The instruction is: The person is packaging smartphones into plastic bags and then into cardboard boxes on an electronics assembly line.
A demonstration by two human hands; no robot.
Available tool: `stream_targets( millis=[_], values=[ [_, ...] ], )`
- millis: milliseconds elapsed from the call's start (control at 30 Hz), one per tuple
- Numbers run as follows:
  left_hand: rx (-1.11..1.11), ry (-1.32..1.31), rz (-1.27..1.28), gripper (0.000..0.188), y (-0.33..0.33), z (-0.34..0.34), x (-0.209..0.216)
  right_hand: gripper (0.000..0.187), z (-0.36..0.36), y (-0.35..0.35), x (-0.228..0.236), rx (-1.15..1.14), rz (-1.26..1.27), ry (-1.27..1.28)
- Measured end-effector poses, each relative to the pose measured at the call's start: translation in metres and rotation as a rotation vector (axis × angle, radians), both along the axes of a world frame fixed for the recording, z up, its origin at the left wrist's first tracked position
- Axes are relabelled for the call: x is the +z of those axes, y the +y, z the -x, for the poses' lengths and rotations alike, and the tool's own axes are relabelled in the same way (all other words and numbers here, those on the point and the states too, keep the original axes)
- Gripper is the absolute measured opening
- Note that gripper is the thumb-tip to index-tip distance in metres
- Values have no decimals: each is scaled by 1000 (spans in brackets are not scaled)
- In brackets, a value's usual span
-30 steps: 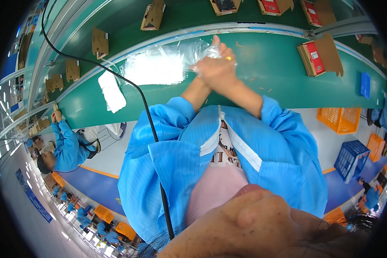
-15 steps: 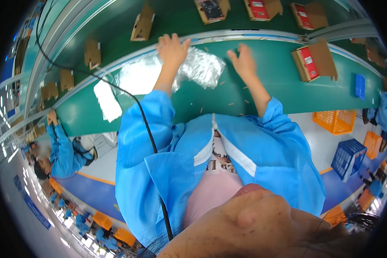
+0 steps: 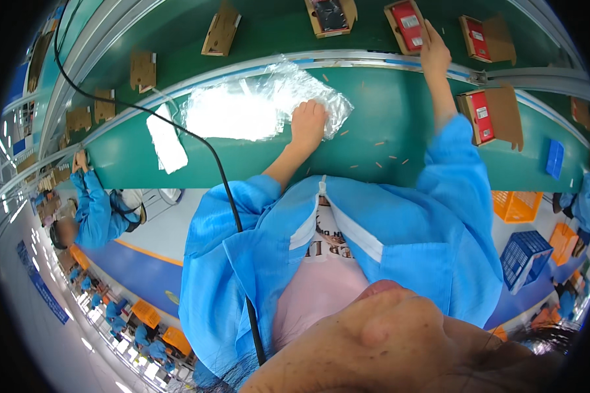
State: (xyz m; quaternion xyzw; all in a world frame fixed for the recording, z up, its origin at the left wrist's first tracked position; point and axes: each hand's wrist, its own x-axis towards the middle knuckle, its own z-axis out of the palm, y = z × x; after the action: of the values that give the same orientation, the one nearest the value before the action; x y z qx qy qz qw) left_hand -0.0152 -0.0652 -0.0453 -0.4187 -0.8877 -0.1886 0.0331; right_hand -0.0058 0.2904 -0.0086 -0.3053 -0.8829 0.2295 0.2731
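A sheet-like pile of clear plastic bags (image 3: 236,111) lies on the green work surface in front of me. My left hand (image 3: 309,123) rests at its right part, fingers curled and closed on a clear plastic bag (image 3: 337,108); the fingertips are partly hidden. Reaching forward over the rail, my right hand (image 3: 435,54) grips the right edge of an open brown carton (image 3: 393,19). Inside that carton lies a red box (image 3: 410,26) with a white label. The carton's flap is mostly out of sight behind my fingers.
Several cartons stand along the far green belt, one with a black item (image 3: 330,14). An open carton with a red box (image 3: 482,114) sits at right on the near surface. A black cable (image 3: 219,164) crosses the view. Small brown scraps and a blue tray (image 3: 554,158) lie around.
My right hand has moved forward and right from above the near surface to the far carton. The left hand has drawn back toward me and its spread fingers have curled in.
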Motion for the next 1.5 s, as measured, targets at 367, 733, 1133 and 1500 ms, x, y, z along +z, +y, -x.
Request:
stream_targets(
  millis=[367, 733, 1133, 1500],
  values=[
    [-110, -53, -11, 18, -1, -5, 27, 50, -155, -115, 37, 451, -624, -257],
    [-100, -112, -157, 33, -6, -13, 45, 45, -238, -37, 30, -116, 414, -751],
    [-139, -79, -100, 11, -7, -8, 21, 81, -79, -162, 33, 489, -179, -698],
    [121, -379, -288, 8, -3, -4, 18, 37, -132, -201, 30, 278, 1228, 417]
  ],
)
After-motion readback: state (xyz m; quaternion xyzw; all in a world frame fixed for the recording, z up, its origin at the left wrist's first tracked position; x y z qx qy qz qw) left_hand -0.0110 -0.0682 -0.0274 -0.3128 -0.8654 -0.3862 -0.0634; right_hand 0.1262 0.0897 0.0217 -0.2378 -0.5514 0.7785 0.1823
